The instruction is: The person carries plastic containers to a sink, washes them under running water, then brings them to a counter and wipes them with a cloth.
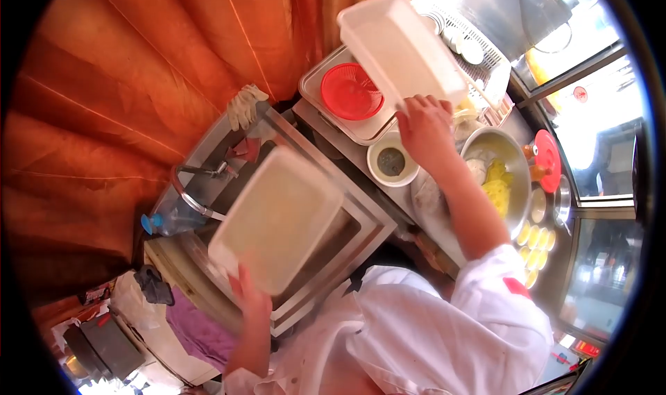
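Observation:
Over the metal sink (371, 239) a white rectangular plastic tub (277, 218) is held tilted, slightly blurred. My left hand (251, 294) grips that tub at its near edge, the fingertips partly smeared. A second white plastic tub (399, 48), longer and see-through, is up at the back right above the counter. Its near rim is in my right hand (427, 128), with the fingers closed over the edge. Below it, a red plastic basket (347, 93) sits on a white tray (316, 76), and a white bowl (393, 160) with a dark bottom stands close to my right hand.
A curved faucet (187, 194) and a blue-capped bottle (173, 221) are at the sink's left side, with gloves (244, 107) at its back corner. Right of my forearm stand a large metal bowl (517, 162) holding yellow items and several small yellow-filled cups (535, 239). An orange curtain (104, 110) hangs behind.

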{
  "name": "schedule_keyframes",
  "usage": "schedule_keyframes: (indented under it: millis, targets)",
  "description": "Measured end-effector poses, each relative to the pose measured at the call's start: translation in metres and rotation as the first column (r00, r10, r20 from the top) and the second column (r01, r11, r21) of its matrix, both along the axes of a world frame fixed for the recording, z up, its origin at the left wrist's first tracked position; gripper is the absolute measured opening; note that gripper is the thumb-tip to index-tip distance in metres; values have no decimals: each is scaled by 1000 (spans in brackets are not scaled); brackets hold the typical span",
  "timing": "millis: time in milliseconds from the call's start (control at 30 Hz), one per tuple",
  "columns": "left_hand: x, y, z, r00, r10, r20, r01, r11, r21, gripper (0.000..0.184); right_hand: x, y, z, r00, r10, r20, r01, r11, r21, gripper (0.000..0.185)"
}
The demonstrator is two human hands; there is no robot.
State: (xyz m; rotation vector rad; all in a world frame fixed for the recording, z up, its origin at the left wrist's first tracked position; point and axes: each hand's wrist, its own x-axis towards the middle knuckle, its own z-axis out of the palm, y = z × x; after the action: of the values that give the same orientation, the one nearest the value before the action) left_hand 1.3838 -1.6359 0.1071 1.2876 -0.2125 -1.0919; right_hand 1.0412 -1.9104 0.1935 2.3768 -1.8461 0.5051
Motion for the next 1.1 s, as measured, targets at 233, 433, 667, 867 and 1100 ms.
schedule_keyframes:
  millis: [233, 433, 667, 867, 1100]
  targets:
    - [-93, -247, -30, 931, -287, -224, 259, 955, -146, 58, -22, 42, 71, 995, 33, 92, -28, 998, -64, 11]
    - [-114, -282, -58, 898, -363, -247, 395, 914, 94, 82, -10, 88, 65, 960, 222, 170, -242, 964, 108, 9]
    - [45, -137, -128, 683, -366, -633, 355, 923, -150, 54, 28, 131, 12, 652, 671, 353, -753, 520, 403, 16]
    - [115, -73, -156, 919, -356, -166, 388, 890, 238, 45, 100, 159, -119, 479, 878, 6, -748, 405, 525, 15]
    - [126, -60, -215, 865, -452, -217, 500, 754, 425, 43, 144, 103, -240, 383, 917, 114, -851, 303, 429, 20]
